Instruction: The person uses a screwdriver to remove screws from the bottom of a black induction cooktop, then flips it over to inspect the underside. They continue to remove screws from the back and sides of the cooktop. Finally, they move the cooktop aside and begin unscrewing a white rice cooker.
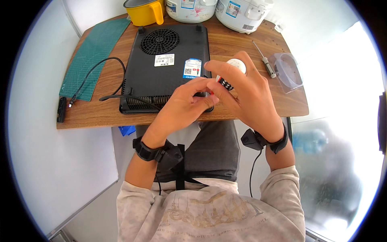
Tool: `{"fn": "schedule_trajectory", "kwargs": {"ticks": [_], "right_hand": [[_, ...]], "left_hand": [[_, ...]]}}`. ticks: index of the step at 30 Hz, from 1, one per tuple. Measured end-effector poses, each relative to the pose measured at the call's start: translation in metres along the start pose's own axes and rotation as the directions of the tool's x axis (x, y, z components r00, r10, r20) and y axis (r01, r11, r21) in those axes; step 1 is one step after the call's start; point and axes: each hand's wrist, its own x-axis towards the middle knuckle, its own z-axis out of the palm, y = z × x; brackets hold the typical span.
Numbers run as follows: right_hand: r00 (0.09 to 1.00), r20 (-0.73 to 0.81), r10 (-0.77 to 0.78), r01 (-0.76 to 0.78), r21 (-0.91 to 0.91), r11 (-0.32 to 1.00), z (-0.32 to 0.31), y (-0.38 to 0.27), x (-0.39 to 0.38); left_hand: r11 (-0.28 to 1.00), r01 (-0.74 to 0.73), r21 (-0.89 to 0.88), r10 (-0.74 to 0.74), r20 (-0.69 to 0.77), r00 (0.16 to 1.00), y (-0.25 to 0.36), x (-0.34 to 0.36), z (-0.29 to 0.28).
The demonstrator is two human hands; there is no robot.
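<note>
My right hand [256, 94] is wrapped around a small bottle-like container [238, 64] with a round white end, a black-and-white patterned side and some red. It is held tilted above the table's front edge. My left hand [187, 99] meets it from the left, its fingers pinched at the container's red end, which the fingers mostly hide. Beneath and beyond my hands lies a flat black appliance [161, 78], resembling an induction cooker turned upside down. Its underside shows a round fan grille [160, 41], a white label and a blue-and-white sticker.
A green cutting mat [94, 56] lies left, with the black power cord [124, 76] partly across it and a small black object [61, 109] beside it. Right are a screwdriver [269, 67] and clear goggles [288, 70]. Behind stand a yellow pot [143, 14] and two white rice cookers [191, 11].
</note>
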Motion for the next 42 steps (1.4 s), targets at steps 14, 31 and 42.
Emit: {"fn": "schedule_trajectory", "kwargs": {"ticks": [14,31,42], "right_hand": [[0.997,0.081,-0.001,-0.024,0.308,0.951,-0.021,-0.014,-0.004],[0.996,0.078,0.031,-0.045,0.178,0.983,-0.027,-0.018,-0.001],[0.988,0.089,0.127,-0.140,0.158,0.978,-0.028,-0.002,-0.005]], "left_hand": [[0.976,-0.063,0.207,0.040,0.116,0.992,0.011,-0.006,-0.002],[0.935,-0.166,0.313,0.143,0.093,0.985,0.013,-0.006,0.007],[0.974,-0.141,0.178,0.140,0.015,0.990,0.013,-0.011,0.019]]}}
